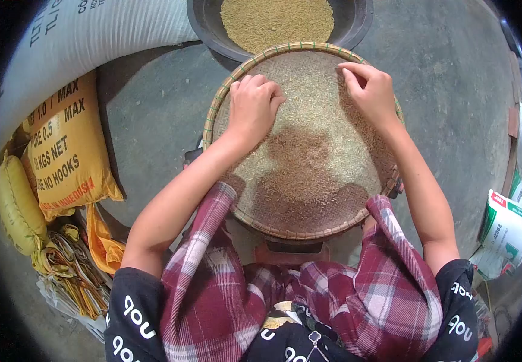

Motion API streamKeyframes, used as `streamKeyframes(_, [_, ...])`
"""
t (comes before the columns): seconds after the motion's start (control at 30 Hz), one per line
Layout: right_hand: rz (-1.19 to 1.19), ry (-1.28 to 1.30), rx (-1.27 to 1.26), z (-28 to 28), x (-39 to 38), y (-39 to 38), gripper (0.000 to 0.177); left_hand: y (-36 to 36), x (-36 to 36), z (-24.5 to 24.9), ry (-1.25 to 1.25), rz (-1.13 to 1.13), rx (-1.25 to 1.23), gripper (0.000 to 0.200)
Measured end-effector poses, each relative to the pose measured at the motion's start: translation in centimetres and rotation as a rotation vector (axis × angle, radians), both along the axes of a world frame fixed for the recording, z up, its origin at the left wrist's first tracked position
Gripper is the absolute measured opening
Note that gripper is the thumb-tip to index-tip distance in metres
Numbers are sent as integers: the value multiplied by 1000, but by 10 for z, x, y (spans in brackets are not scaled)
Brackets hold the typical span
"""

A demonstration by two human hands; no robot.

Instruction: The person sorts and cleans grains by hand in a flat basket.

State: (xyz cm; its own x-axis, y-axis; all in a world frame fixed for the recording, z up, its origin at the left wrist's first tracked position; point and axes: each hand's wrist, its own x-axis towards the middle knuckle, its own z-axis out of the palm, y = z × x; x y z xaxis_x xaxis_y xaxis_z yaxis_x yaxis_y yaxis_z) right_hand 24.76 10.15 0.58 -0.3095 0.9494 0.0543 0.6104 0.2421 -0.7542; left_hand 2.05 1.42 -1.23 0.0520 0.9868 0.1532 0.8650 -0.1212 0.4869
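My left fingers [268, 88] curl above the grain [312, 90], far left in the tray [208, 120]; my right fingers [360, 70] nearly pinch, far right. Any hold, I cannot tell.

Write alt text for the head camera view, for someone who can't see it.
A person's left hand and right hand, fingers curled, are over a round tray of grain. Beyond it sits a dark basin of more grain; a printed yellow sack stands at left.

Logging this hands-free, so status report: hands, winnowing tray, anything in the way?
Left hand curled over grain; right hand near far rim, thumb and forefinger close together. Woven winnowing tray holds spread grain. Nothing else over it; basin just beyond.
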Motion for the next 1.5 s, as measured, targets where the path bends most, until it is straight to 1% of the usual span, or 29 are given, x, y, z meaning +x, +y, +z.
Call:
streamKeyframes(0.13, [54,-26,3,-3,13,-8,17,1,-2,4,-16,-44,-20,14])
streamKeyframes(0.17, [121,-34,-23,-3,13,-11,15,2,-2,6,-17,-49,-21,14])
streamKeyframes(0.2, [187,-41,-50,-3,13,-14,13,4,-2,8,-89,-43,-48,13])
streamKeyframes(0.23, [182,-42,-51,-3,12,-16,13,7,-2,11,-161,-36,-76,13])
streamKeyframes(0.3, [303,-69,-92,-2,8,-20,9,16,-2,18,-170,-17,-99,11])
streamKeyframes(0.37, [323,-77,-120,-7,7,-21,9,36,-5,27,-207,67,-112,10])
streamKeyframes(0.43, [408,-131,-10,-13,5,-21,9,66,-13,32,-211,94,74,12])
streamKeyframes(0.53, [406,-161,-42,-13,3,-19,8,120,-36,29,-221,132,72,18])
streamKeyframes(0.6, [409,-175,-63,-12,2,-17,8,139,-43,34,-198,194,-230,56])
streamKeyframes(0.63, [412,-190,-78,-13,2,-16,8,140,-44,25,-199,195,-237,56])
streamKeyframes(0.7, [403,-161,-101,-15,1,-14,8,137,-47,7,50,52,106,53])
streamKeyframes(0.73, [402,-166,-114,-15,1,-13,9,137,-49,2,64,3,182,48])
streamKeyframes(0.77, [401,-172,-126,-15,1,-12,9,134,-50,-4,65,1,177,48])
streamKeyframes(0.83, [395,-129,-109,-15,2,-12,11,123,-47,-7,234,-56,426,19])
streamKeyframes(0.87, [391,-86,-86,-14,2,-12,14,117,-44,-4,233,-57,423,19])
streamKeyframes(0.9, [391,-86,-87,-10,2,-12,14,111,-40,0,169,-74,394,19])
streamKeyframes(0.93, [364,-82,-151,-2,1,-12,15,103,-35,6,106,-92,366,19])
streamKeyframes(0.97, [336,-78,-215,2,1,-12,15,95,-31,7,107,-93,366,19])
streamKeyframes(1.03, [328,-59,-226,-1,2,-10,16,77,-21,9,-15,-142,222,19])
streamKeyframes(1.07, [320,-40,-239,-2,2,-8,18,65,-14,17,-80,-206,174,17])
streamKeyframes(1.1, [321,-39,-239,-1,2,-6,18,57,-11,17,-80,-205,174,17])
streamKeyframes(1.17, [306,-84,-377,6,0,-1,17,43,-5,16,-75,-381,-50,15])
streamKeyframes(1.2, [307,-84,-377,6,0,0,17,37,-3,16,-58,-442,-85,14])
streamKeyframes(1.23, [313,-83,-361,6,0,2,16,35,-3,14,-57,-441,-85,14])
streamKeyframes(1.33, [325,-85,-318,6,-2,5,16,31,-2,7,-99,-415,-192,14])
streamKeyframes(1.5, [352,-93,-271,12,-8,18,16,34,-3,3,-87,-439,-163,14])
